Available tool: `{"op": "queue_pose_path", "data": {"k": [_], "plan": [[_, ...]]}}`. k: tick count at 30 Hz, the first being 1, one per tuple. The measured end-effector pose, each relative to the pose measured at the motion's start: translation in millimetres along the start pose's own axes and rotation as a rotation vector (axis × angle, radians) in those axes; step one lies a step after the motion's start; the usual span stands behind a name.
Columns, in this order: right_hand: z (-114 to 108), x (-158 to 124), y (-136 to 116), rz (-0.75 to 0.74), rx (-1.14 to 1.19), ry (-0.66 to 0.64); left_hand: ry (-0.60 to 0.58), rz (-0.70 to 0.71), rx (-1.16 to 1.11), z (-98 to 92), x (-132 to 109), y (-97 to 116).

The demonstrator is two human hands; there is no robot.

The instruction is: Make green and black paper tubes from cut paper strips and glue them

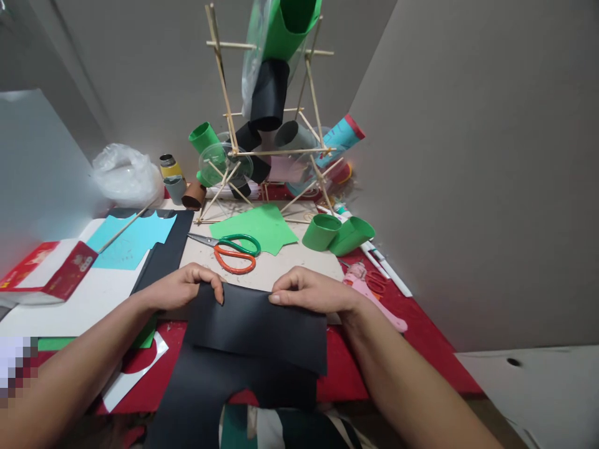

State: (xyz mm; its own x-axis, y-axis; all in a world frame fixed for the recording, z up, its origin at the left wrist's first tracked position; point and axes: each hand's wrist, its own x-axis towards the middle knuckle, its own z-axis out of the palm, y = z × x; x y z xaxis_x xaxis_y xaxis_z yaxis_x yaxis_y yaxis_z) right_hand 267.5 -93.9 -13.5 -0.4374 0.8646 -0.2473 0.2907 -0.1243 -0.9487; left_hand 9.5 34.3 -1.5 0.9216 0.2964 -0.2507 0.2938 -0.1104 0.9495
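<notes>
A sheet of black paper (pixel 259 327) lies folded over at the table's near edge, its lower part hanging toward my lap with a curved cut-out. My left hand (pixel 189 287) grips the fold near its left end, index finger bent over the edge. Farther right along the same fold, my right hand (pixel 309 290) pinches the paper between thumb and fingers. Just beyond my hands, scissors (pixel 238 249) with one green and one orange handle rest on a beige board (pixel 276 274). Behind them lies a cut piece of green paper (pixel 255 226).
A stick frame (pixel 281 151) with paper tubes and plastic discs stands at the back. Two green paper tubes (pixel 337 234) and a pink glue gun (pixel 374 296) are at right. Blue paper (pixel 133 240), a red box (pixel 49 271) and a plastic bag (pixel 126 174) are at left.
</notes>
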Motion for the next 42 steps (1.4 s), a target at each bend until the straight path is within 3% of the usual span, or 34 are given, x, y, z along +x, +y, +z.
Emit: {"op": "queue_pose_path", "data": {"k": [6,9,11,12,14,18,21,24,30,42], "plan": [[-8,-5,2,0.013,-0.049,-0.003,0.027,-0.078,0.1,-22.9,-6,-3],[-8,-3,3,0.008,-0.057,-0.003,0.269,-0.013,0.248,-21.2,-12,7],[-4,-1,2,0.006,-0.059,-0.015,0.457,0.047,0.435,-8.6,-12,21],[-2,1,2,0.006,-0.06,-0.022,0.487,0.077,0.541,0.4,-10,28],[2,3,0,-0.004,-0.066,-0.03,0.415,0.123,0.692,19.6,-1,42],[7,3,-2,-0.034,-0.081,-0.003,0.078,0.117,0.862,43.8,28,50],[6,0,-1,-0.048,-0.081,0.02,-0.158,0.122,0.683,43.7,46,44],[3,-1,1,-0.064,-0.103,0.012,-0.29,0.091,0.457,37.2,54,38],[-1,-1,3,-0.072,-0.133,0.024,-0.344,0.061,0.35,27.4,57,29],[-15,-10,8,-0.002,-0.012,0.12,-0.155,0.038,0.352,-1.5,35,25]]}}
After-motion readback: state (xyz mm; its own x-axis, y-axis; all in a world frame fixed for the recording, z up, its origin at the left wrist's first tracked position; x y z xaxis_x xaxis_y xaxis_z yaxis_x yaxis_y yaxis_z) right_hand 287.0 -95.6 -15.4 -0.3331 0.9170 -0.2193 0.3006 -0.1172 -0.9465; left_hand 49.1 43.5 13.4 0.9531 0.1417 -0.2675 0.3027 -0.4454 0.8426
